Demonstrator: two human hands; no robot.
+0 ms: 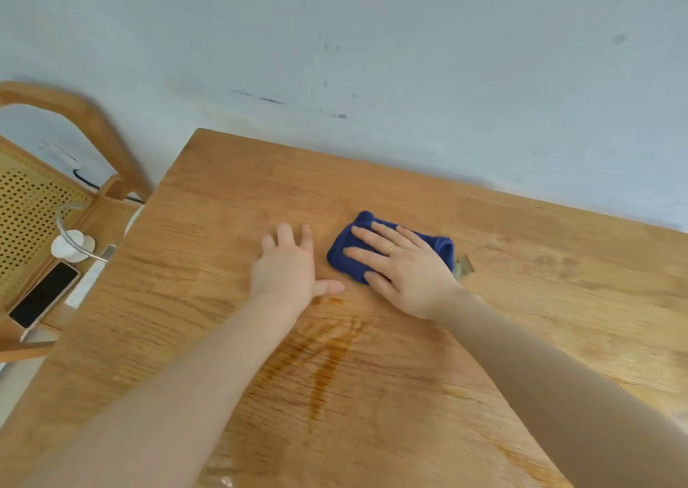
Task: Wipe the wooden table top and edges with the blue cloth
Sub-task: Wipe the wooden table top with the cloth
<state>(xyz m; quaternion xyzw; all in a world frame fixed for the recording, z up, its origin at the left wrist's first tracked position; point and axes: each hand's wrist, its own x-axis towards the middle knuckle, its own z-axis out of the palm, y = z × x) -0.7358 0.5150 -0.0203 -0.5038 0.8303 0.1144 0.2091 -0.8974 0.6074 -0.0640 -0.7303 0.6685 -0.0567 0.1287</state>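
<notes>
The wooden table top (pixel 231 204) fills most of the view, its far edge against a pale wall. A folded blue cloth (pixel 344 251) lies on it near the middle. My right hand (pixel 405 267) presses flat on the cloth with fingers spread, a ring on one finger. My left hand (pixel 290 264) rests flat on the bare wood just left of the cloth, fingers apart, holding nothing. A damp streak (pixel 324 353) darkens the wood between my forearms.
A wooden chair with a cane back (pixel 33 204) stands at the table's left end. On its seat lie a phone (pixel 44 294), a small white stand (pixel 72 245) and a white strip. A small grey object (pixel 463 266) sits just right of the cloth.
</notes>
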